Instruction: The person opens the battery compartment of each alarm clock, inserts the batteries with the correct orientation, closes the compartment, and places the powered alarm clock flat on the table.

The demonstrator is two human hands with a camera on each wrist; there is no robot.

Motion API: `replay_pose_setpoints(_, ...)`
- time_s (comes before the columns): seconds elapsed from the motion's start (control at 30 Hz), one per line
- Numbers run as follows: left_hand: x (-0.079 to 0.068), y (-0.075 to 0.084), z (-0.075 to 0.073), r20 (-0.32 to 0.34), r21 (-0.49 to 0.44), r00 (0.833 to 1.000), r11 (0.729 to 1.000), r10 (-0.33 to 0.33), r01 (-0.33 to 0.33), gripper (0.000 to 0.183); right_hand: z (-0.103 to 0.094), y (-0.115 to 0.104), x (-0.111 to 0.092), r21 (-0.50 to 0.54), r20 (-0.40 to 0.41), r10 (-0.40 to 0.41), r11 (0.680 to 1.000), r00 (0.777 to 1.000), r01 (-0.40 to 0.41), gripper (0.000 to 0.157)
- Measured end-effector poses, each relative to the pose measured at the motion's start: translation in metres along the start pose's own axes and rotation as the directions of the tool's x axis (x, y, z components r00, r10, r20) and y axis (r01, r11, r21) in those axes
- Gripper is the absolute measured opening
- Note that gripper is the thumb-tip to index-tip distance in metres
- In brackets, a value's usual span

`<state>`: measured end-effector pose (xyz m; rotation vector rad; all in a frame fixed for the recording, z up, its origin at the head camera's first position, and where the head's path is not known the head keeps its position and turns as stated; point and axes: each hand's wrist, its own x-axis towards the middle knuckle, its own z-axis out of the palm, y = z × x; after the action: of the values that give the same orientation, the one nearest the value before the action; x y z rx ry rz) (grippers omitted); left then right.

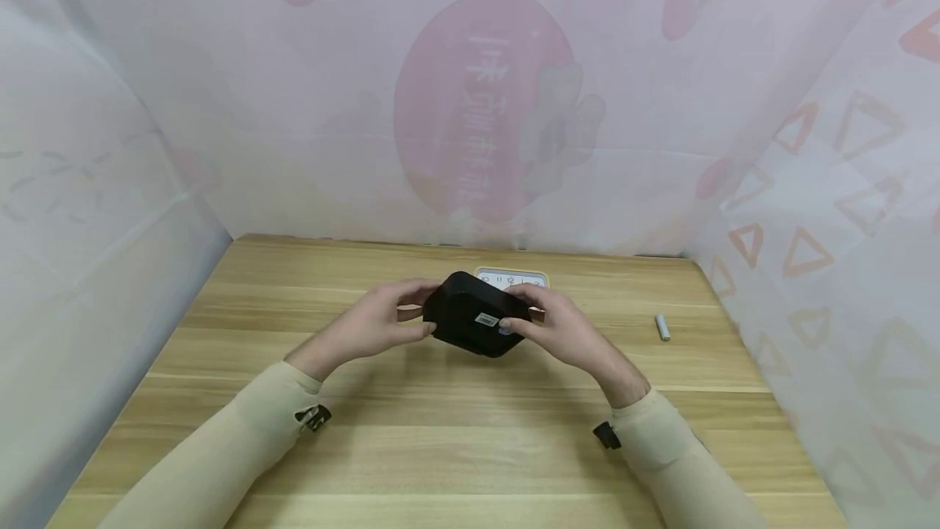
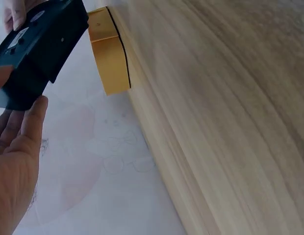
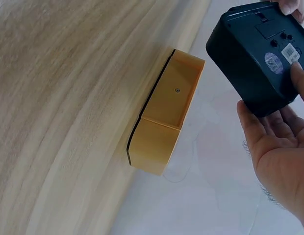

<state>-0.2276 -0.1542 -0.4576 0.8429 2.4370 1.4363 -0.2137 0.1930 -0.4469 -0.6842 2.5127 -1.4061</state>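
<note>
A black clock (image 1: 458,313), its back facing me, is held tilted above the table between both hands. My left hand (image 1: 378,321) grips its left end, thumb on the back and fingers beyond. At the other end my right hand (image 1: 561,331) grips it the same way, the thumb beside a white barcode label. The right wrist view shows small knobs, a round sticker and a battery cover on the black clock (image 3: 269,54). Behind it on the table is a yellow clock (image 1: 512,273), its numbered face partly hidden by the black one.
A small grey battery (image 1: 662,327) lies on the right part of the wooden table (image 1: 441,447). Pale printed cloth walls (image 1: 330,145) stand behind the table and along both sides.
</note>
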Motion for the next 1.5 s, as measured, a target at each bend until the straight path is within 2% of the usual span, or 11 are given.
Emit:
replay_pose_setpoints(0.17,0.000,-0.002,0.005,-0.071,0.043,0.997,0.999,0.016,-0.013,0.058,0.003,0.000,0.001,0.007,0.011,0.016,1.000,1.000,-0.016,0.043)
replay_pose_setpoints(0.4,-0.004,0.006,0.006,-0.118,0.140,0.984,0.983,0.131,-0.114,0.057,0.005,-0.004,0.000,-0.020,-0.013,0.029,0.999,1.000,-0.029,0.047)
replay_pose_setpoints(0.5,-0.007,0.011,0.006,-0.132,0.194,0.970,0.965,0.203,-0.175,0.056,0.005,-0.005,-0.001,-0.044,-0.039,0.039,0.998,0.998,-0.040,0.050)
replay_pose_setpoints(0.57,-0.008,0.012,0.006,-0.141,0.259,0.950,0.937,0.277,-0.235,0.057,0.005,-0.005,-0.001,-0.062,-0.057,0.038,0.997,0.998,-0.041,0.053)
replay_pose_setpoints(0.63,-0.009,0.012,0.005,-0.147,0.352,0.917,0.886,0.370,-0.301,0.058,0.005,-0.005,-0.001,-0.053,-0.068,0.046,0.997,0.997,-0.049,0.059)
replay_pose_setpoints(0.77,-0.009,0.012,0.005,-0.139,0.547,0.821,0.734,0.553,-0.402,0.062,0.005,-0.006,-0.001,-0.008,-0.078,0.087,0.996,0.993,-0.088,0.071)
replay_pose_setpoints(0.9,-0.007,0.013,0.004,-0.117,0.679,0.739,0.597,0.663,-0.428,0.064,0.004,-0.006,-0.001,0.044,-0.089,0.128,0.991,0.988,-0.124,0.073)
replay_pose_setpoints(1.0,-0.006,0.013,0.003,-0.101,0.742,0.700,0.522,0.707,-0.420,0.066,0.003,-0.006,0.000,0.087,-0.088,0.169,0.983,0.982,-0.161,0.072)
replay_pose_setpoints(1.17,-0.005,0.014,0.002,-0.059,0.796,0.668,0.439,0.742,-0.417,0.064,0.002,-0.007,0.000,0.263,-0.046,0.259,0.935,0.965,-0.239,0.068)
replay_pose_setpoints(1.33,-0.003,0.017,0.005,0.007,0.844,0.663,0.351,0.749,-0.406,0.058,0.004,-0.015,0.002,0.521,0.046,0.296,0.808,0.954,-0.275,0.064)
replay_pose_setpoints(1.5,-0.002,0.020,0.011,0.089,0.888,0.656,0.239,0.750,-0.393,0.062,0.009,-0.019,0.005,0.637,0.089,0.330,0.706,0.940,-0.308,0.064)
